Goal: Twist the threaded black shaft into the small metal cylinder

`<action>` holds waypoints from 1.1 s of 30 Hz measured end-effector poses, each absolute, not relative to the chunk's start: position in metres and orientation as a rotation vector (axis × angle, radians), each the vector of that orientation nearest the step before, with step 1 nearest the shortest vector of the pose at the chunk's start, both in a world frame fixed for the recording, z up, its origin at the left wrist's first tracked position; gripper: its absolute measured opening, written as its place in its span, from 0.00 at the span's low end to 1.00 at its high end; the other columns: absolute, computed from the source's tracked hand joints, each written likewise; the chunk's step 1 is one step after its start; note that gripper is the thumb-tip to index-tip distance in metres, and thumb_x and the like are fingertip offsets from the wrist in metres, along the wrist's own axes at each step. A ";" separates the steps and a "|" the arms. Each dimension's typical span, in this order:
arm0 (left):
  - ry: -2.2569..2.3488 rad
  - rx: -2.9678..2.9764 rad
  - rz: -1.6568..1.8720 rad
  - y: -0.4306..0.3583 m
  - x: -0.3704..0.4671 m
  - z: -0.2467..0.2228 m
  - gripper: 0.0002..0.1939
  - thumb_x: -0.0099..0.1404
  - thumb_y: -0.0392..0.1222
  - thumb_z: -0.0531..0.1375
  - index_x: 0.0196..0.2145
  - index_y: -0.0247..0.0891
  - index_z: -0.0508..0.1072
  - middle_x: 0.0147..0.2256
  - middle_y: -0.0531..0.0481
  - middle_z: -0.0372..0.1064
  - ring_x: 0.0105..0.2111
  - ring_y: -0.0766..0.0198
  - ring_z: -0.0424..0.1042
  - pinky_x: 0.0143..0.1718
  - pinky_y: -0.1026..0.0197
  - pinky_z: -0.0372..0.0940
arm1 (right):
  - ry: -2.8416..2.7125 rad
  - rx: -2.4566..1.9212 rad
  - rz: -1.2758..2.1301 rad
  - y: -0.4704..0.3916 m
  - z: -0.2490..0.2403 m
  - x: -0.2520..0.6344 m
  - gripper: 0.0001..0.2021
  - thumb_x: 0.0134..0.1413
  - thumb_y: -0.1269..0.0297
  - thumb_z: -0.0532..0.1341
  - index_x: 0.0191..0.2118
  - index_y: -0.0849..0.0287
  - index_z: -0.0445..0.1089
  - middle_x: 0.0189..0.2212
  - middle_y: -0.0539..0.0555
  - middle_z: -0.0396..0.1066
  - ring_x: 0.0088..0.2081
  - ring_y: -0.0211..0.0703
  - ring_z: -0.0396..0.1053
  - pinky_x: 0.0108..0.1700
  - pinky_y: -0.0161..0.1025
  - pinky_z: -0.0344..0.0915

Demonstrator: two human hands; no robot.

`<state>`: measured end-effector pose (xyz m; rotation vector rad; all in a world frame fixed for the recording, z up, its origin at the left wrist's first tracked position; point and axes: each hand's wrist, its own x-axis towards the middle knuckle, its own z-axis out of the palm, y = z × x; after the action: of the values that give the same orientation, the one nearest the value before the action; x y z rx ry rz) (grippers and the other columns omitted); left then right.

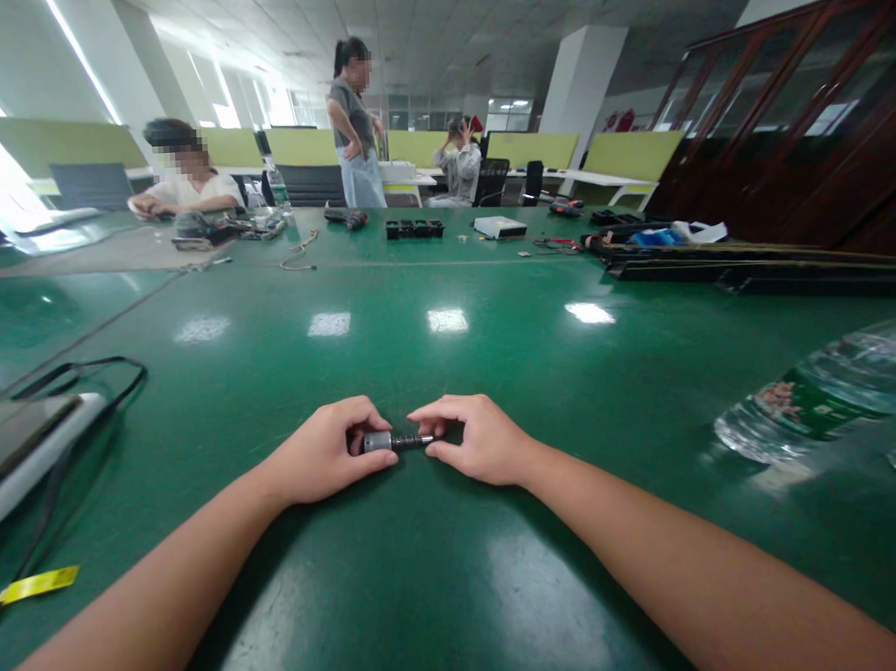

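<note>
A small cylindrical part with a grey barrel, a black ribbed shaft like a coil or thread, and a narrow metal tip [405, 442] lies level, just over or on the green table [445, 556]. My left hand [323, 452] is closed around its grey barrel, thumb on the near side. From the other side, the thumb and fingers of my right hand [487, 439] close on the metal tip. The barrel's left end is hidden inside my left hand.
Clear water bottles [812, 407] lie at right. At left is a white device [33, 447] with black cables [43, 507]. Across the table are a black tray [413, 229], a white box [499, 228], a power drill [346, 218] and long black strips [715, 261]. Several people are beyond.
</note>
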<state>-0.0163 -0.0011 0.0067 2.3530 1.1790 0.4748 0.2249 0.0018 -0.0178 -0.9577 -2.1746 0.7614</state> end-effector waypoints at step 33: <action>1.135 2.296 0.421 -0.005 -0.013 0.011 0.15 0.62 0.52 0.62 0.37 0.36 0.76 0.28 0.53 0.67 0.27 0.66 0.65 0.28 0.65 0.58 | -2.221 -0.900 0.730 -0.001 -0.018 0.222 0.21 0.45 0.77 0.64 0.48 0.57 0.73 0.33 0.50 0.76 0.33 0.38 0.71 0.42 0.38 0.66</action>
<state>-0.0134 -0.0050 0.0106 2.2962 1.1346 0.4215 0.2218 -0.0006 -0.0185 -0.9004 -2.2210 0.7298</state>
